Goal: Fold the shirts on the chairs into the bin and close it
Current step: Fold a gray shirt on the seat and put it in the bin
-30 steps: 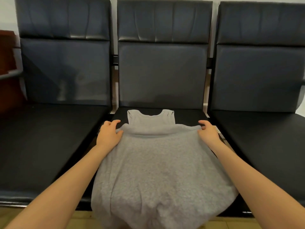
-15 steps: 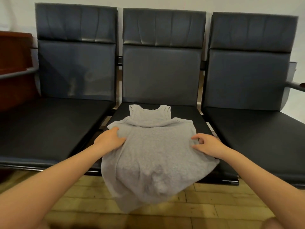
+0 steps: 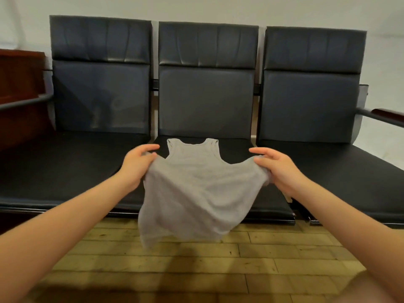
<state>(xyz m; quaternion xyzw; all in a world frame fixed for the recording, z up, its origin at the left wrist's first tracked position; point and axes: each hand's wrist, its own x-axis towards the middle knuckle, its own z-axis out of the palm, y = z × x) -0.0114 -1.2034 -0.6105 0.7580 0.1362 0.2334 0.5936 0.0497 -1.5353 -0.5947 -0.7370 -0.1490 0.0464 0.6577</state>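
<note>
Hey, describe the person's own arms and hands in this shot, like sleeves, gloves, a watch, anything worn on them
Both forearms are bare as far as the view shows: no sleeves reach into the picture. The left hand and right hand wear no gloves, and no watch, bracelet or ring shows on either wrist or any visible finger. No markings or bandages are visible.

Plain grey shirt (image 3: 196,189) (no print), black chairs (image 3: 98,101), yellowish wood-plank floor (image 3: 196,259).
</note>
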